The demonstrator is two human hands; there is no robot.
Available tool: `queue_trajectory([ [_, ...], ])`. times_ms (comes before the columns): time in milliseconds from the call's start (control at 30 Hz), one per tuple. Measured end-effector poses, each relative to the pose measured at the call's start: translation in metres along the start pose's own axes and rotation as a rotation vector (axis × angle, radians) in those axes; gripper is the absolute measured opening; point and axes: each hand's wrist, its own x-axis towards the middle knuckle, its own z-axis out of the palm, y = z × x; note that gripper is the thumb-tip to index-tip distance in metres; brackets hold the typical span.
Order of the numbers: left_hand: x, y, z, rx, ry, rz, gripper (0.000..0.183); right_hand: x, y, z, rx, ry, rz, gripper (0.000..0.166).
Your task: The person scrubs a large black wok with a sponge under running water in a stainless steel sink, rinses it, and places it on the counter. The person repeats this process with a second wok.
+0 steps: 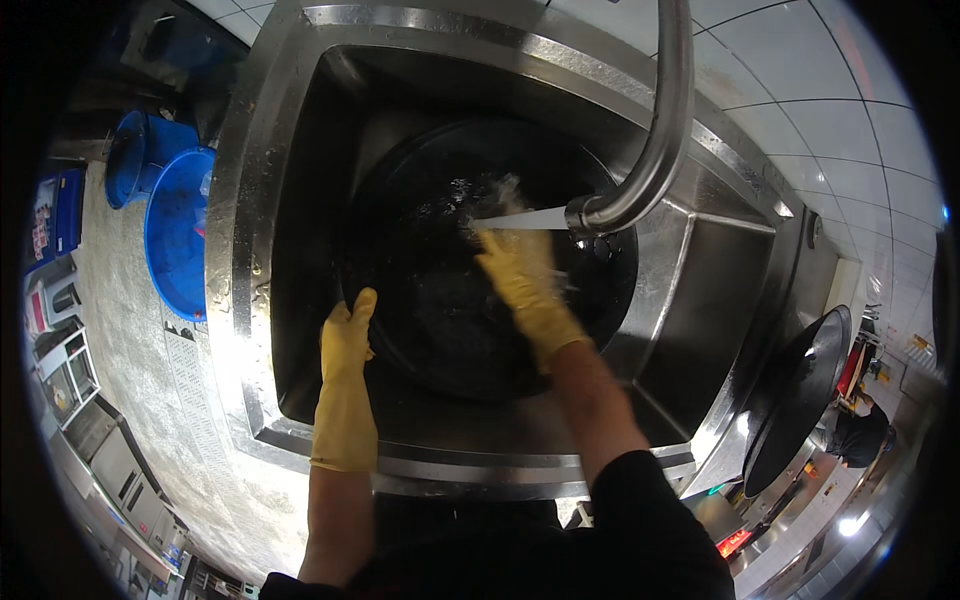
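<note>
A large round black wok [450, 322] lies inside a stainless steel sink [705, 300]. Both of my hands wear yellow rubber gloves. My left hand [349, 334] grips the wok's near left rim, thumb on top. Over the middle of the wok, my right hand [517, 270] is blurred by motion, with its fingers in or beside the running water. Whether it holds anything is hard to make out. From the right, a curved metal faucet [652, 180] sends a stream of water [521, 219] onto the wok, where it splashes near my right fingers.
Left of the sink, a blue tub [169, 240] and a blue bucket [161, 154] stand on the floor [127, 315]. Another large black wok [802, 397] leans at the sink's right side. White tiles [840, 135] cover the wall behind. A person [862, 431] in dark clothing is far right.
</note>
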Motion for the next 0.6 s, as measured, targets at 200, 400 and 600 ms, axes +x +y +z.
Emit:
queue_trajectory([
  [200,0.004,0.000,0.001,0.003,-0.014,0.043,0.085,-0.044,0.127,-0.070,-0.468,0.063,0.263,0.060],
  [400,0.000,0.003,-0.001,0.128,-0.036,0.000,0.069,-0.143,0.028,0.022,-0.448,-0.292,0.263,0.070],
  [600,0.051,-0.052,0.015,0.217,0.123,0.249,0.076,-0.038,-0.148,0.064,0.456,-0.048,-0.030,0.079],
])
